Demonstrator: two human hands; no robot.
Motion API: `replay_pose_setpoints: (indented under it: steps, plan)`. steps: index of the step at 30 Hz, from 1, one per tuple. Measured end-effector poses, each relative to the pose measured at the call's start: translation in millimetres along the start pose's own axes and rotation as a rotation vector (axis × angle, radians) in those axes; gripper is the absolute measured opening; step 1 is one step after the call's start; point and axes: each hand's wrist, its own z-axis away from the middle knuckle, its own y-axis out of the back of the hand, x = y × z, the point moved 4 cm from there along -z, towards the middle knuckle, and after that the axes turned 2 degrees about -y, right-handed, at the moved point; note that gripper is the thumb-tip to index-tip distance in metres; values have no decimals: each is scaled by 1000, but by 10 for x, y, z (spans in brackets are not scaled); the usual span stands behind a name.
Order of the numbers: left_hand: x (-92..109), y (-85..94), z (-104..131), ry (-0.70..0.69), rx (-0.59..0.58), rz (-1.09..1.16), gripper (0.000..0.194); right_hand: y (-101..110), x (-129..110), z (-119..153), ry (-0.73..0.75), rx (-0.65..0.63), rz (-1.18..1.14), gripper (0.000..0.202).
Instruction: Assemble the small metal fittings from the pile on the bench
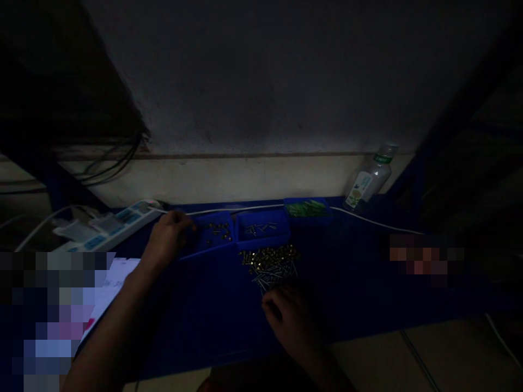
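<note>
My left hand (169,234) is over the left end of a blue tray (200,247) that holds several small brass-coloured pieces (224,231); its fingers are bent, and what they hold, if anything, is too dark to tell. Beside it, a blue bin (263,238) holds a few thin metal pins (259,227). On the blue table (196,316) lies a pile of brass pieces (269,257) with metal pins (275,274) in front. My right hand (286,316) is at the near edge of these pins, thumb and forefinger curled together, their tips dark.
A third blue bin (312,220) holds green items (306,208). A clear bottle (370,179) leans at the back right. A white power strip (110,226) and papers (112,283) lie on the left. A white cable (363,218) runs along the back.
</note>
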Motion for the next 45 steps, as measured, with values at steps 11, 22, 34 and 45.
replay_pose_setpoints:
  steps: [11,22,34,45]
  plan:
    - [346,108,223,-90,70,-353,25,38,-28,15,28,15,-4,12]
    - [439,122,247,-138,84,-308,25,61,-39,11,35,9,6,12]
    - [443,120,268,-191,49,-324,27,35,-8,17,21,5,13,10]
    - [400,158,296,-195,-16,-202,28,55,-17,18,46,17,26,10]
